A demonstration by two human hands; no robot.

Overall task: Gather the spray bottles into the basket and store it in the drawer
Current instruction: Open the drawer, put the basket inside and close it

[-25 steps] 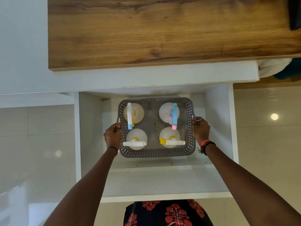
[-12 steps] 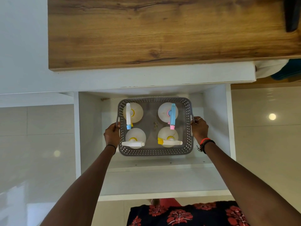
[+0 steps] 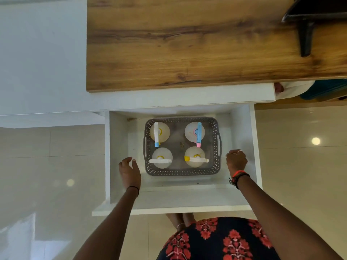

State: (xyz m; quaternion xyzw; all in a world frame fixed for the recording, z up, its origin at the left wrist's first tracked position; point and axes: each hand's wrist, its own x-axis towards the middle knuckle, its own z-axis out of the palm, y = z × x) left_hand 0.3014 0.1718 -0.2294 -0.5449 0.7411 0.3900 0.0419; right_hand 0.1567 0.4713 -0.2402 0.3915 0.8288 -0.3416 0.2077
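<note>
A grey perforated basket (image 3: 181, 171) rests on the floor of the open white drawer (image 3: 172, 210). Several spray bottles stand upright in it: one with a white and blue trigger (image 3: 156, 135), one with a blue and pink trigger (image 3: 198, 135), one with a white trigger (image 3: 160, 161), one with a yellow and white trigger (image 3: 196, 159). My left hand (image 3: 129, 171) hovers just left of the basket, fingers spread, holding nothing. Right of the basket, my right hand (image 3: 236, 160) is loosely curled and apart from the handle.
A wooden countertop (image 3: 187, 44) overhangs the drawer's back. A black stand (image 3: 308, 25) sits on its right end. Glossy tiled floor lies on both sides. The person's patterned skirt (image 3: 217, 241) and feet are just in front of the drawer front.
Both hands have let go of the basket handles and drawn back toward me. The basket now sits lower, on the drawer floor.
</note>
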